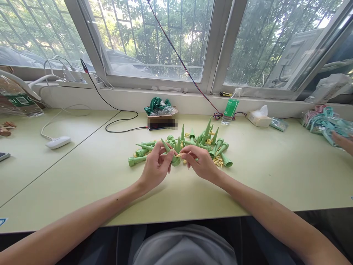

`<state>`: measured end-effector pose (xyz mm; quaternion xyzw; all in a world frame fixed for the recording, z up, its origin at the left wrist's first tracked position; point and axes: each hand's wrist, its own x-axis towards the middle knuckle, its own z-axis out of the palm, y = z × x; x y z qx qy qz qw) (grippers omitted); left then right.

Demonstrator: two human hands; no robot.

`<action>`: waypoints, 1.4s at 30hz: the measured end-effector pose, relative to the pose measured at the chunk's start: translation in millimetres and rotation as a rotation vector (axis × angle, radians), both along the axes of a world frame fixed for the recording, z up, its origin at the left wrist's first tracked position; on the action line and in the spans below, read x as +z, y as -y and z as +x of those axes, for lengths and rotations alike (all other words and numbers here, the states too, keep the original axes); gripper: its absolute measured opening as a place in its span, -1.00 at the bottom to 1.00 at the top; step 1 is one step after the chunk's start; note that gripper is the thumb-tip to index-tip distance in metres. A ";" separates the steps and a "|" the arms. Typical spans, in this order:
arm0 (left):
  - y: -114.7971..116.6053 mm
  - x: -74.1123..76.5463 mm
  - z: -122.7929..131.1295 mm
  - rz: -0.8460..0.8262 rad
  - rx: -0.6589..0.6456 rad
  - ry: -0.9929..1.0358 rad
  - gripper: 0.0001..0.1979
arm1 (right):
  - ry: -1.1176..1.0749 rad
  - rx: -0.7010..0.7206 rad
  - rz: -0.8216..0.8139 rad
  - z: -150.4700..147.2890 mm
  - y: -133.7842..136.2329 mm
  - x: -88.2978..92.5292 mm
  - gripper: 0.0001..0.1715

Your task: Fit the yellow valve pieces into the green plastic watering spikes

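My left hand (154, 165) is closed around a green plastic plant watering spike (175, 161), its wide collar low and its pointed tip slanting up to the left. From the other side, my right hand (203, 164) pinches a small yellow plastic valve (178, 155) against the spike near the collar. How far the valve sits in the spike is hidden by my fingers. Behind both hands lies a heap of similar green spikes (207, 133), some upright and some on their sides. Loose yellow valves (218, 162) are scattered among them.
Beyond the heap are a small carton (162, 111) with green wrapping, a water bottle (230, 108) and a tissue pack (258, 117). A white mouse-like device (58, 142) lies left. Another person's hand (342, 142) touches teal straps (328, 123) at far right.
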<state>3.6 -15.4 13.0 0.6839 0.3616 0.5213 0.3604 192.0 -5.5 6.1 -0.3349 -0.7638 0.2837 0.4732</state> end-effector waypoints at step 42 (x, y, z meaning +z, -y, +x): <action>0.9 7.6 -0.4 -0.136 -0.080 0.054 -0.77 | 0.155 -0.054 0.098 -0.4 0.2 -2.0 -0.71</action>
